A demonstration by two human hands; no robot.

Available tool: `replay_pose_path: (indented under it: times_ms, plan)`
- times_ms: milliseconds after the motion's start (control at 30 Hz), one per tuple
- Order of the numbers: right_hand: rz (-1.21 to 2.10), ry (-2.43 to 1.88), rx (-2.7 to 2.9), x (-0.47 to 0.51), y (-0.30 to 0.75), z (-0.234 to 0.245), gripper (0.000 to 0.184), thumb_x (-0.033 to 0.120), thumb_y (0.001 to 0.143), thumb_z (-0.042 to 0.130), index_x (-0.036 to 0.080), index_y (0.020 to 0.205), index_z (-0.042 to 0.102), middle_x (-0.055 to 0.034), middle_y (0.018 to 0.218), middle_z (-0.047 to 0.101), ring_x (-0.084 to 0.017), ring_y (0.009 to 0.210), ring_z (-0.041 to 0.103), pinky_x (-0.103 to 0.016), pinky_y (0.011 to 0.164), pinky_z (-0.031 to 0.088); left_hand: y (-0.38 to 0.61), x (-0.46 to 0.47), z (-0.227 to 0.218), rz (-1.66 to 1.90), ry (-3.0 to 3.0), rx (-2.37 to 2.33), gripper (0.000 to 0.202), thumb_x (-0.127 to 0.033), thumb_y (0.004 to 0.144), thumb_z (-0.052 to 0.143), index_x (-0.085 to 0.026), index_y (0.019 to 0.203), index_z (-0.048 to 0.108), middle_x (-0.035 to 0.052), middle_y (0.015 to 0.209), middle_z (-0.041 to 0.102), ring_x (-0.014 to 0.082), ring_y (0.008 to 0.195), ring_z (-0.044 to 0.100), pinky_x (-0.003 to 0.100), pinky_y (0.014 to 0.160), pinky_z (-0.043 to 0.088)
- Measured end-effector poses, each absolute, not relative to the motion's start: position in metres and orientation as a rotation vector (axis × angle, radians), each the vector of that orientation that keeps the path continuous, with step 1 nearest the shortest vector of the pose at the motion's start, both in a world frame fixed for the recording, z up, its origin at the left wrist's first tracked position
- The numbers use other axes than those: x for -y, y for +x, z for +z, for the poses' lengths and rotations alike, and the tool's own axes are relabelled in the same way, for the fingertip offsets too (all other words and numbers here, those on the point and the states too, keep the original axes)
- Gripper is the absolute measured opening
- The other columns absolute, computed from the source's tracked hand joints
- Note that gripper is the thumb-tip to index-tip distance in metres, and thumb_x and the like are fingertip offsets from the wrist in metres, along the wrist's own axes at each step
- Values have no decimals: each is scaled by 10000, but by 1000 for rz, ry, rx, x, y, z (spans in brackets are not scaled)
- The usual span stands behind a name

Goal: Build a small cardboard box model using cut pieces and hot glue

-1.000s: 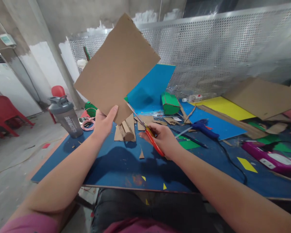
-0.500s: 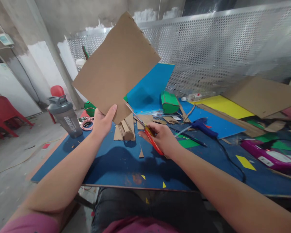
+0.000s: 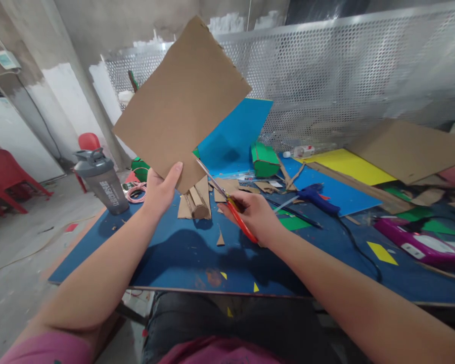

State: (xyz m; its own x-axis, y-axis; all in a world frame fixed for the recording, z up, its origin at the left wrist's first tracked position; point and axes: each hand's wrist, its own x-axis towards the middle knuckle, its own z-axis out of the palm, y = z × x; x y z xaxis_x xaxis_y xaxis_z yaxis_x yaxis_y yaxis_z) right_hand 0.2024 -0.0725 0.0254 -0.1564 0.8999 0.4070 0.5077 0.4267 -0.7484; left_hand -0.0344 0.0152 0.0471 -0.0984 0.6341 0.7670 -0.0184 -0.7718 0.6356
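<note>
A large brown cardboard sheet [image 3: 182,96] is held up, tilted, above the table. My left hand [image 3: 162,192] grips its lower edge, thumb on the near face and the other fingers hidden behind. My right hand [image 3: 256,215] is wrapped round the orange-red handles of a pair of scissors [image 3: 241,221]. Their blades point up and left, with the tip close to the sheet's lower right corner; I cannot tell whether they touch it. Behind and below the sheet, a rolled cardboard piece [image 3: 197,203] lies on a flat cardboard scrap.
On the blue table [image 3: 167,258] stand a grey shaker bottle [image 3: 102,182] and a green faceted block [image 3: 264,159]. To the right lie a blue glue gun [image 3: 318,198] with its cord, a purple device [image 3: 419,241] and a cardboard panel [image 3: 413,149]. Perforated metal [image 3: 345,76] backs the table.
Almost nothing differs. The cardboard sheet and both hands keep nearly the same place, with only a very slight shift of the view.
</note>
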Motion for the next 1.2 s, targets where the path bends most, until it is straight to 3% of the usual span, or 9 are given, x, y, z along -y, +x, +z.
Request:
replay_pose_path:
  times_ms: [200,767,967,1200]
  plan:
    - [506,-1198,1830,72,203,29,605,735,820,663,243,593,395,37,582,332,-135,588,324,-296,545,256,-32,-14,48,1920,1683,-703,487,-650,818,858,-213,1029,819,95,1108,843,267,1078,801,372,1009,644]
    - [619,-1198,1787,76,201,26,440,596,790,651,237,603,479,19,572,398,-143,580,358,-300,552,300,-30,-12,46,1893,1631,-688,482,-624,833,857,-203,1062,808,118,1153,829,289,1115,794,404,1024,644]
    - [567,-1181,1786,73,202,21,438,564,796,646,237,591,440,26,550,384,-132,571,350,-286,540,304,-28,-11,47,1899,1573,-681,521,-638,786,889,-205,1065,812,109,1134,833,280,1110,794,386,1013,646]
    - [691,-1174,1747,67,200,13,382,561,751,669,225,624,539,32,540,422,-131,541,367,-286,515,315,-27,-10,46,1821,1578,-729,533,-622,785,890,-198,1091,790,120,1199,827,285,1113,796,386,988,653]
